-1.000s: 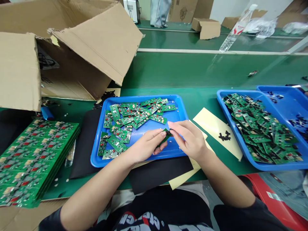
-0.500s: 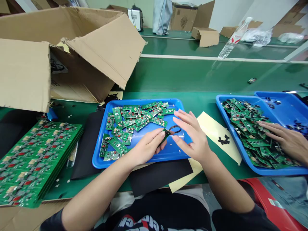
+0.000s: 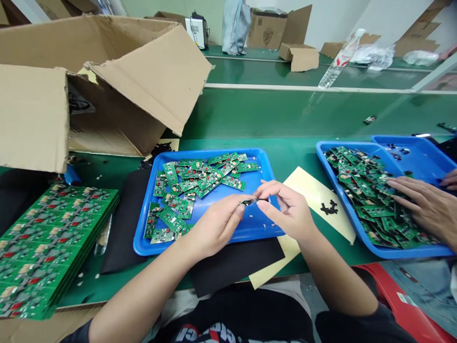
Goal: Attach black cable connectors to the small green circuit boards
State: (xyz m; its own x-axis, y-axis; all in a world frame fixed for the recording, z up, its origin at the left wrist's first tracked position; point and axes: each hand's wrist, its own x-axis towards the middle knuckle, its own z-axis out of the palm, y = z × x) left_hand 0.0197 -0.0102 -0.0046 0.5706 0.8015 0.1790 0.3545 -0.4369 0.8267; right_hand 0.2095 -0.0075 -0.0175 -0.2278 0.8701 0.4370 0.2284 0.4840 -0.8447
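Head view: one small green circuit board [image 3: 246, 203], mostly hidden, is pinched between thumb and fingers of the left hand [image 3: 216, 224], above the near part of a blue tray [image 3: 255, 221]. Right hand [image 3: 287, 209]: thumb and forefinger close on a thin black strip [image 3: 263, 200] beside the board's end, other fingers loosely curled. Risks, as judged: strip creasing, if fingertips slip on so narrow a piece; board falling among the loose boards [image 3: 210, 178], if the pinch slackens. Materials: smooth plastic tray, rounded corners; rigid rectangular boards, bumpy with components; corrugated cardboard box [image 3: 153, 78], ragged-edged.
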